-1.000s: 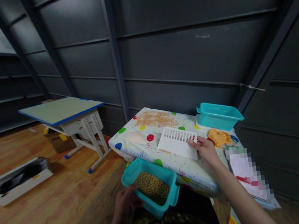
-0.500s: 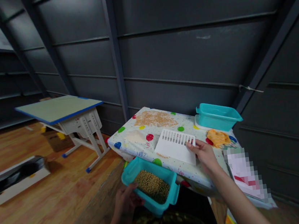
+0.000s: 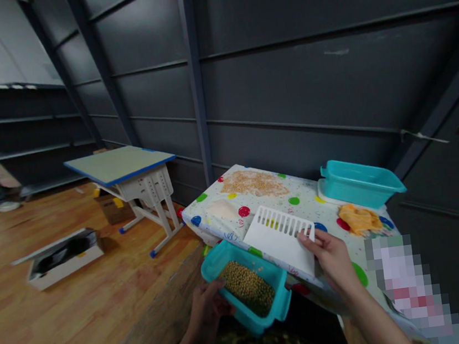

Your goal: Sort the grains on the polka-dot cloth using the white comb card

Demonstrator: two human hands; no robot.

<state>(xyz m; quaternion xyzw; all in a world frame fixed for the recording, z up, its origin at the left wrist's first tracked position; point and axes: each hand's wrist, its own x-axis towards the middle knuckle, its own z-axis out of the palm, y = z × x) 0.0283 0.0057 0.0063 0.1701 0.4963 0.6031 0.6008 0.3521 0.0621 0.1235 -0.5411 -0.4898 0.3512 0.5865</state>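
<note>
White slotted scraper [image 3: 278, 245] has shifted to the near edge of the tabletop [image 3: 332, 215].
Teal bin [image 3: 247, 316] just off that edge, left hand [image 3: 209, 304] fingers closed on its rim; right hand [image 3: 330, 255] fingers pinch scraper's corner; beans [image 3: 250, 286] in bin, grains [image 3: 254, 183] across tabletop's far side.

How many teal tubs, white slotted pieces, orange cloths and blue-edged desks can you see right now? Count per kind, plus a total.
Teal tubs: 2 (a bean tub in the left hand, a second tub at the right of the patterned table)
White slotted piece: 1 (in the right hand)
Orange cloth: 1
Blue-edged desk: 1
Total: 5
</note>
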